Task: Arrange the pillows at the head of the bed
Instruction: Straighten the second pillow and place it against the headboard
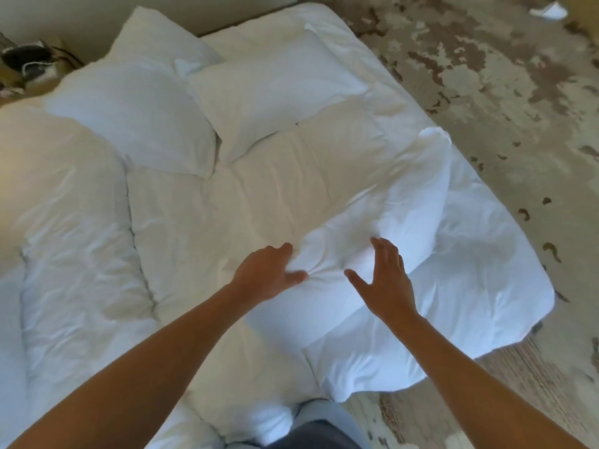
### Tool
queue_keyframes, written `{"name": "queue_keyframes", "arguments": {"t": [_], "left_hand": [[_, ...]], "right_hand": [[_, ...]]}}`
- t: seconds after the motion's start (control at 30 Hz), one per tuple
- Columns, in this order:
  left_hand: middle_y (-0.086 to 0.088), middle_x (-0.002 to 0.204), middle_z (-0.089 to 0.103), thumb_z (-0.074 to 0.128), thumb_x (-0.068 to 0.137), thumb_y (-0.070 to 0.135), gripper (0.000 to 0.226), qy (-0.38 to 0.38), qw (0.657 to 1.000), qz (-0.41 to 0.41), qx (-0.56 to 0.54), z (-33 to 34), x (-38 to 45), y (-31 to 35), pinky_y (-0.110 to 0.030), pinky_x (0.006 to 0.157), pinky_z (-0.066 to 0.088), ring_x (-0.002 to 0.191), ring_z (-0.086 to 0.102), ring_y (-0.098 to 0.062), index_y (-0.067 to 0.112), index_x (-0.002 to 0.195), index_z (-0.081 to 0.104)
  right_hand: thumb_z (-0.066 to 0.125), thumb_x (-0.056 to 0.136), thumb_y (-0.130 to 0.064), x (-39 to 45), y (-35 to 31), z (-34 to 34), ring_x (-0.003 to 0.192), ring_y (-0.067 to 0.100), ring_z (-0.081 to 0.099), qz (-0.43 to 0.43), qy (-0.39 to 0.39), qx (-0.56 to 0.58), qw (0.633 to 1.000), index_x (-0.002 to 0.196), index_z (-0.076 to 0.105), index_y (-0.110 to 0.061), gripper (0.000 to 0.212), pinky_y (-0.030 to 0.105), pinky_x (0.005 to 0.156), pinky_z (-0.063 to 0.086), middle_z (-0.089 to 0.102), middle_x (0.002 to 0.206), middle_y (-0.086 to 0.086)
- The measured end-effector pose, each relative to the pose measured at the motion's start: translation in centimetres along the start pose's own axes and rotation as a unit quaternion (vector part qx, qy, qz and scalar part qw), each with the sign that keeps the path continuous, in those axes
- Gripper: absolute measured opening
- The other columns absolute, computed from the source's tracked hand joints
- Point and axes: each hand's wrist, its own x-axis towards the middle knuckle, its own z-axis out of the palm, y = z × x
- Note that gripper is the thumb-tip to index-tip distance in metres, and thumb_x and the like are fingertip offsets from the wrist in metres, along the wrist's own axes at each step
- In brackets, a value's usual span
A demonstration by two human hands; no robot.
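Observation:
A white pillow (382, 222) lies slanted on the white duvet (194, 215), near the bed's right edge. My left hand (267, 275) touches its near-left end, thumb and fingers spread, with the fabric creased at the thumb tip. My right hand (385, 283) hovers just over the pillow's near side, fingers apart, holding nothing. At the head of the bed, upper left, two white pillows (139, 115) (275, 89) lie side by side. Another pillow (162, 40) leans behind them.
A corner of the duvet hangs over the bed's right side (486, 286). A worn patterned rug (502, 108) covers the floor to the right, with a small white item (551, 11) on it. A dark object (26, 58) sits at the upper left beside the bed.

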Motion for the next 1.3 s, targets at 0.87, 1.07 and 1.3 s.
{"name": "queue_keyframes", "arguments": {"t": [0.87, 1.07, 1.3], "left_hand": [[0.003, 0.089, 0.062, 0.065, 0.082, 0.064, 0.055, -0.014, 0.966, -0.239, -0.098, 4.4, -18.6, -8.8, -0.032, 0.070, 0.041, 0.092, 0.068, -0.029, 0.026, 0.120, 0.056], [0.004, 0.089, 0.051, 0.071, 0.085, 0.056, 0.041, 0.020, 0.942, -0.274, -0.195, 3.9, -16.9, -8.0, -0.033, 0.072, 0.035, 0.086, 0.051, -0.020, 0.024, 0.087, 0.047], [-0.001, 0.088, 0.059, 0.067, 0.091, 0.047, 0.031, 0.036, 0.913, -0.325, -0.243, 2.3, -15.0, -7.4, -0.033, 0.069, 0.041, 0.084, 0.059, -0.026, 0.020, 0.094, 0.051]], "right_hand": [[0.063, 0.083, -0.081, 6.6, -13.1, 5.2, 0.153, 0.029, 0.041, -0.211, -0.278, -0.185, 0.919, 0.168, 0.013, -0.040, 0.107, 0.046, 0.116, 0.043, 0.020, 0.175, 0.002], [0.060, 0.070, -0.093, 8.0, -11.7, 6.8, 0.126, 0.028, 0.062, -0.201, -0.283, -0.190, 0.918, 0.153, 0.042, -0.036, 0.102, 0.041, 0.098, 0.052, 0.046, 0.144, 0.001], [0.066, 0.099, -0.046, 8.8, -9.9, 6.5, 0.112, 0.031, 0.068, -0.270, -0.192, -0.118, 0.936, 0.123, 0.068, -0.016, 0.038, 0.037, 0.091, 0.048, 0.068, 0.118, 0.006]]}}
